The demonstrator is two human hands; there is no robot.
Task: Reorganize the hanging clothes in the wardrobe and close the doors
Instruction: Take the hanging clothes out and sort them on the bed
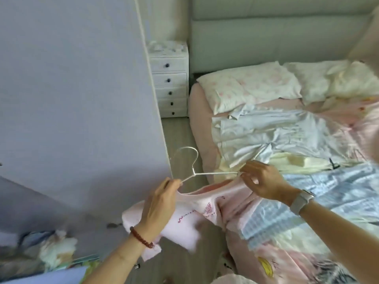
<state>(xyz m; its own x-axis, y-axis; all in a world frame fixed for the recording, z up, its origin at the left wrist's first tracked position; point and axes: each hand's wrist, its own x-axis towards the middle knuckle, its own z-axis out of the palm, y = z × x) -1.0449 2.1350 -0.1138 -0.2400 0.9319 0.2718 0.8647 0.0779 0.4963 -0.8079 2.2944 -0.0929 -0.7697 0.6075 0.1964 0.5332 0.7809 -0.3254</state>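
A pale pink T-shirt point(196, 210) with red print hangs between my hands over the floor beside the bed. A white wire hanger point(213, 173) sits partly inside its neckline, its hook pointing up and left. My left hand point(160, 201) grips the hanger's left arm together with the shirt's shoulder. My right hand point(260, 179) pinches the shirt's collar at the hanger's right arm. The lilac wardrobe door point(78, 99) stands open on the left.
The bed point(307, 212) on the right holds several loose garments point(276, 136), pillows and a patterned quilt. A white drawer unit point(170, 85) stands by the headboard. Crumpled clothes point(55, 249) lie at the lower left. A narrow strip of floor point(180, 136) runs between door and bed.
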